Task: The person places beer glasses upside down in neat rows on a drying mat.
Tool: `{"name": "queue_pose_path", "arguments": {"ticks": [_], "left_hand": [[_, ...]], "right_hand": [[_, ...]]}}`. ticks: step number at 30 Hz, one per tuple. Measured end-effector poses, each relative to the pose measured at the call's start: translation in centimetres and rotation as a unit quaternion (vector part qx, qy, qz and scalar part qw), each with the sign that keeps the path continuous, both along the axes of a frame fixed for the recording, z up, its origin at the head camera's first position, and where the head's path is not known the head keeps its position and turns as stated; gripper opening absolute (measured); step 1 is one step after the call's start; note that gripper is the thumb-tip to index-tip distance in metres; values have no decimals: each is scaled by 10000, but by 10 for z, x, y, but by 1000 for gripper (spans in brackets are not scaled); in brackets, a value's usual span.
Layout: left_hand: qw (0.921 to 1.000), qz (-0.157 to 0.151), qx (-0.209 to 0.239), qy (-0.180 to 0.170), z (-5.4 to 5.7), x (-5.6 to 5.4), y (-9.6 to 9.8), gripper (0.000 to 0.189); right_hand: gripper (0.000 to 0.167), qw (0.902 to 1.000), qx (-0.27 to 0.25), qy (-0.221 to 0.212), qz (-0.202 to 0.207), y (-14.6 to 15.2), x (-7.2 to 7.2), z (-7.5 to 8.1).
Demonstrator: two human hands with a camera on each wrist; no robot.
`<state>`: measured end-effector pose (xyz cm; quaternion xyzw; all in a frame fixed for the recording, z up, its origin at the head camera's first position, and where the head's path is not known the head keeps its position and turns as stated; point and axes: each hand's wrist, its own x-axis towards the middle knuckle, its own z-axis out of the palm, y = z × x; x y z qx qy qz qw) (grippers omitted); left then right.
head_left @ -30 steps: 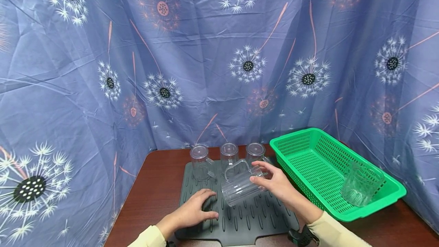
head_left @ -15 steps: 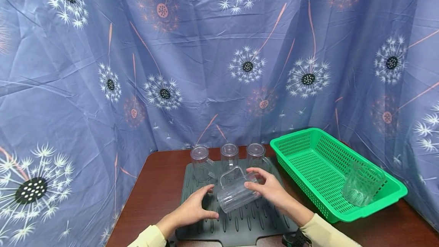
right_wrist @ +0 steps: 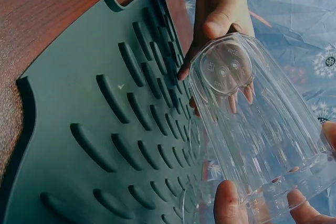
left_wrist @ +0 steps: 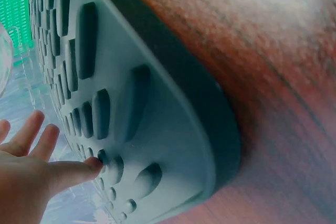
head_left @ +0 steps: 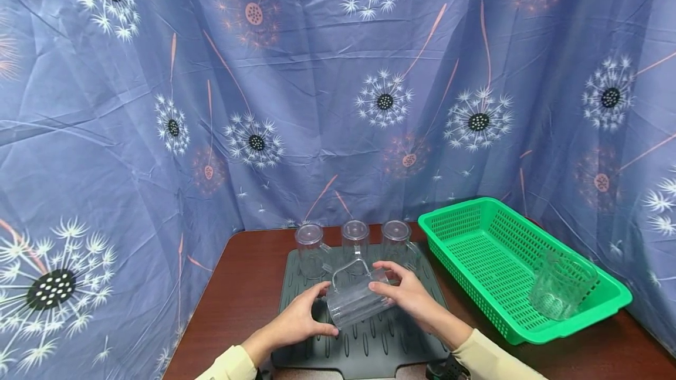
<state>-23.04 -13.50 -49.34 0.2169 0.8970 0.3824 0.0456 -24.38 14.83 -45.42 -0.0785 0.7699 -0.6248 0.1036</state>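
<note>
A clear glass mug [head_left: 355, 302] lies tilted on its side above the dark drying mat [head_left: 364, 356], its handle up and its base toward the left. My right hand [head_left: 405, 293] grips it round the rim end; the right wrist view shows fingertips [right_wrist: 227, 203] on the glass. Spread around the base end is my left hand [head_left: 298, 320], thumb and fingers apart, fingertips right at the glass. In the left wrist view that hand [left_wrist: 31, 171] reaches over the ribbed mat with loosely straight fingers.
Three upside-down glass mugs stand in a row at the mat's back: left [head_left: 311, 254], middle [head_left: 355, 245], right [head_left: 396, 245]. A green basket [head_left: 509, 315] on the right holds another glass mug [head_left: 561, 289]. A patterned curtain [head_left: 317, 104] hangs behind the brown table [head_left: 211, 321].
My right hand has brought the mug left and slightly down, so its base now lies between my left thumb and fingers. The left hand has spread wider and moved little.
</note>
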Motion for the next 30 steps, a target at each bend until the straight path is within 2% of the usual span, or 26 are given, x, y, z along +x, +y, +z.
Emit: {"name": "queue_pose_path", "arguments": {"ticks": [8, 19, 30], "left_hand": [[10000, -15, 36, -20, 1, 2, 0, 99], [9999, 25, 156, -48, 1, 5, 2, 94], [9950, -211, 757, -613, 4, 7, 5, 88]], "right_hand": [[59, 9999, -130, 31, -7, -6, 2, -2], [60, 9997, -183, -128, -97, -9, -3, -12], [59, 9996, -228, -192, -30, -9, -3, -12]]}}
